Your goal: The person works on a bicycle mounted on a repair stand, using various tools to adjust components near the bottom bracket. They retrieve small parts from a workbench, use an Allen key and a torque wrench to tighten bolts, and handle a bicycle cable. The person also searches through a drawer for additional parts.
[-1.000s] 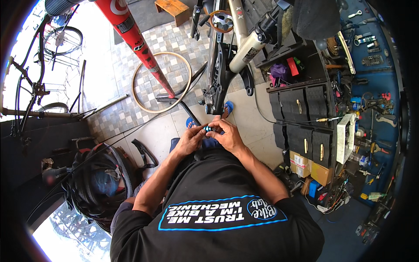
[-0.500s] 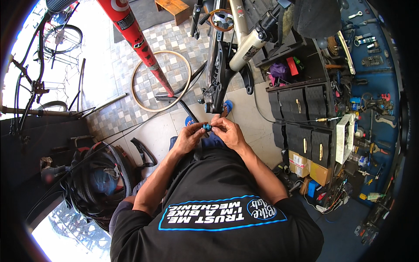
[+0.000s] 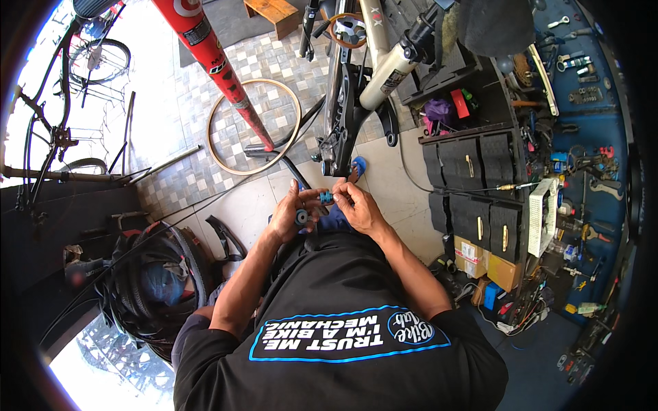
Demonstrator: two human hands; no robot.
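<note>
Since the earlier frame, the left hand (image 3: 291, 214) has been loosened from its two-handed pinch and turned palm-up, thumb raised. A round teal part (image 3: 301, 217) is now exposed at its palm, held by loosely curled lower fingers. A ribbed teal part (image 3: 325, 197) is pinched between thumb and fingertips of the right hand (image 3: 356, 207), just beside the left forefinger; whether that finger is also touched cannot be told. Both parts are held above the lap.

Beyond the hands, a blue sandal (image 3: 360, 163) is seen on pale floor tiles (image 3: 401, 205). Farther off, the floor is laid in a grey, brown and white check (image 3: 185, 175). Over it a large pale hoop (image 3: 209, 130) is crossed by a slanting red tube (image 3: 219, 75). A bicycle frame, its pale tube (image 3: 381, 85) nearest, is seen ahead to the right. A wooden bench (image 3: 275, 17) is placed at the far edge.

To the right, a black cabinet (image 3: 465, 164) is fitted with pale-handled fronts; in its open upper compartment a purple bag (image 3: 436, 109) and a red box (image 3: 458, 103) are kept. A white perforated basket (image 3: 541, 219) is set beside it, contents unclear. Tools are hung on a blue board (image 3: 591, 127). To the left, a translucent bluish bag (image 3: 162, 284) is ringed by piled tyres (image 3: 197, 264).
</note>
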